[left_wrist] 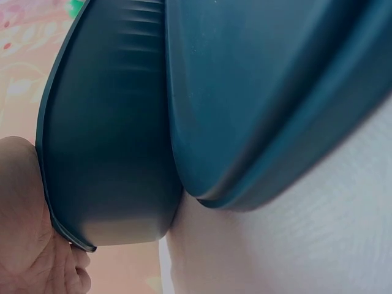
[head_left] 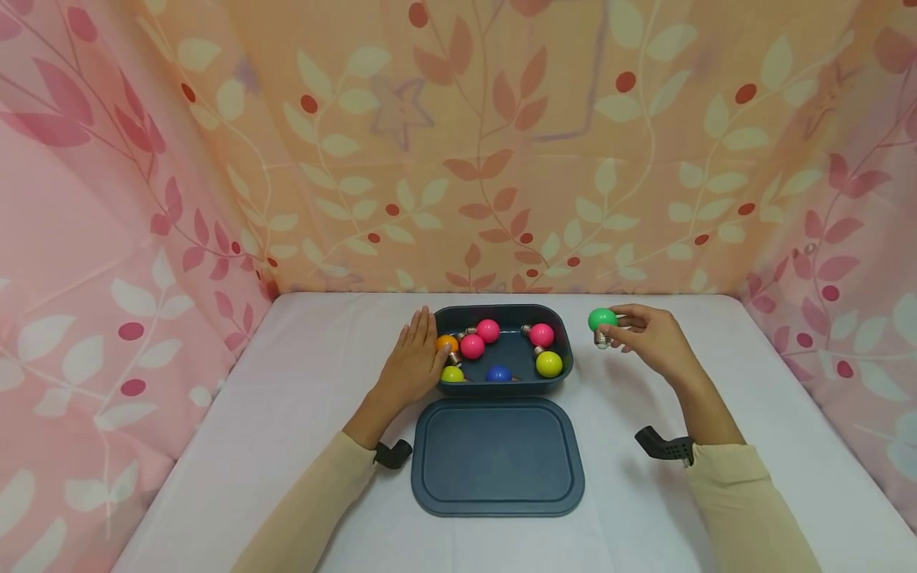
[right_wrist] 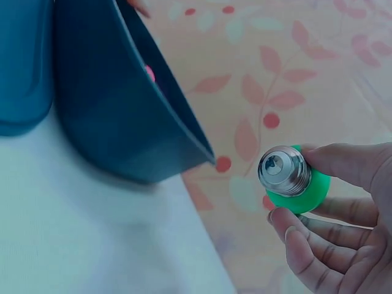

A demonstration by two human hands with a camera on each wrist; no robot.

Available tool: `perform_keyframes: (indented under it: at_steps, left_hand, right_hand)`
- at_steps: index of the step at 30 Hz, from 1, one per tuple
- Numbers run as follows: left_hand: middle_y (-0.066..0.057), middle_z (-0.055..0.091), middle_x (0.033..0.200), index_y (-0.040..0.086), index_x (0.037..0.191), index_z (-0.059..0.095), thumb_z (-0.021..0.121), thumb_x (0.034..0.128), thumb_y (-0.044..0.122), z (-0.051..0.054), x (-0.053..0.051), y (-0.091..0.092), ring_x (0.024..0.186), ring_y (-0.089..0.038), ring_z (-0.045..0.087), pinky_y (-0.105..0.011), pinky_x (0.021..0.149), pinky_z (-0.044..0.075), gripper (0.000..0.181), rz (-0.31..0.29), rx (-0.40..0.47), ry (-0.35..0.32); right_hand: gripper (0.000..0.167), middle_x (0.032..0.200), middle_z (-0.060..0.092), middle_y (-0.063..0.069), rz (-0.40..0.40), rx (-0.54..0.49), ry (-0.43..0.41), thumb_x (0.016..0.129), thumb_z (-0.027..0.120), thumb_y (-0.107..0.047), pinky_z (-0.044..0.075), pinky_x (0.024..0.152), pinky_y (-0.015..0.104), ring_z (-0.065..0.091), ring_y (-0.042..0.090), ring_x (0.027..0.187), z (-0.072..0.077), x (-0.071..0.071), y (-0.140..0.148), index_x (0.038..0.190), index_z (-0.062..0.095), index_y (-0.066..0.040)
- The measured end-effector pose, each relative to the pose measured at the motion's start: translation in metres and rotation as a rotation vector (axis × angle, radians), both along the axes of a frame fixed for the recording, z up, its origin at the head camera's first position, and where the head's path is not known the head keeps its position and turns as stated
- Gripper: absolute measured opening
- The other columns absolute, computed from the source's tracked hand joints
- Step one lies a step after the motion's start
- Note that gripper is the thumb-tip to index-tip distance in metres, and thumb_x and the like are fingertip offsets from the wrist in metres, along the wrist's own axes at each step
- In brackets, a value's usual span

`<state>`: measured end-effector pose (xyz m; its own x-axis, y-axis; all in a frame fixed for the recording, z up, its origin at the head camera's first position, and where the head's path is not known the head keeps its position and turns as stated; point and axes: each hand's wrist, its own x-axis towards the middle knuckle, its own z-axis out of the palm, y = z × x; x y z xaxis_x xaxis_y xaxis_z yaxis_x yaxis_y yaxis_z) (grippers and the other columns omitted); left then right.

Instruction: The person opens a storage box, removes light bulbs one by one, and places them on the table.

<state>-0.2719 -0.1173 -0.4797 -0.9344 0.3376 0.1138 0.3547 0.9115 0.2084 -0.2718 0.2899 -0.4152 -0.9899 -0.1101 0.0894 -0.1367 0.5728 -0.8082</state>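
Two hands at work over a bench (head_left: 315, 362). The right hand (head_left: 648, 334) pinches the green bulb (head_left: 602, 320) to the right of the box (head_left: 505, 389); bulb and box stand apart. In the head view the bulb is held globe up, metal cap down, above the bench. In the right wrist view the thumb and fingers grip it, the remaining fingers being loosely curled, and the cap faces the camera.

The left hand (head_left: 410, 362) rests against the left end of the box, its fingers straight and close together along the outside, the thumb reaching to the rim. The left wrist view shows the heel of the thumb at the rim; the fingers there are mostly hidden.

Within the open box: at the left wall, beside the thumb, an orange bulb (head_left: 447, 343); to its right, a front pink bulb (head_left: 472, 347) and a rear pink bulb (head_left: 488, 330); toward the right end, a third pink bulb (head_left: 541, 336), with a yellow bulb (head_left: 548, 364) in front of it; by the front wall, a blue bulb (head_left: 499, 373) and, in the left corner, a yellow-green bulb (head_left: 452, 374), both partly hidden by the wall.

The lid (head_left: 497, 458) lies flat just in front of the box. Behind the bench hangs a leaf-patterned curtain (head_left: 494, 191).
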Motion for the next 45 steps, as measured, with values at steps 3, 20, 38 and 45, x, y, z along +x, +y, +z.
perform_keyframes:
  at_steps: [3,20,38,45]
  left_hand:
    - [-0.022,0.003,0.168,-0.007,0.159,0.011,0.027,0.1104,0.043,-0.001,0.000,0.000,0.156,-0.036,0.002,-0.047,0.125,0.006,0.071,0.000,0.008,0.008]
    - [-0.022,0.004,0.168,-0.007,0.159,0.012,0.028,0.1104,0.043,-0.001,0.000,-0.001,0.156,-0.036,0.004,-0.046,0.124,0.006,0.071,0.009,0.000,0.001]
    - [-0.020,0.005,0.168,-0.006,0.159,0.015,0.028,0.1104,0.043,-0.001,0.000,0.002,0.156,-0.033,0.003,-0.046,0.125,0.008,0.070,0.012,0.012,0.024]
    - [-0.022,0.006,0.168,-0.007,0.159,0.016,0.031,0.1100,0.042,-0.002,0.000,0.001,0.156,-0.035,0.004,-0.047,0.124,0.008,0.071,0.008,0.019,0.033]
  right_hand:
    - [0.059,0.110,0.073,0.022,-0.020,0.017,-0.009,0.093,0.075,-0.038,0.058,0.069,0.028,0.073,0.022,0.080,-0.007,-0.005,0.005,0.135,0.060,0.002]
    - [0.061,0.100,0.075,0.017,-0.019,-0.002,-0.110,0.094,0.074,-0.032,0.058,0.068,0.033,0.071,0.015,0.079,-0.050,-0.019,0.018,0.137,0.056,0.008]
    - [0.063,0.120,0.066,0.030,-0.006,0.038,-0.126,0.092,0.077,-0.031,0.058,0.068,0.026,0.070,0.021,0.082,-0.069,-0.027,0.016,0.138,0.057,0.007]
    - [0.062,0.120,0.065,0.030,0.007,0.064,-0.117,0.093,0.076,-0.031,0.058,0.067,0.027,0.068,0.020,0.085,-0.072,-0.031,0.017,0.138,0.057,0.007]
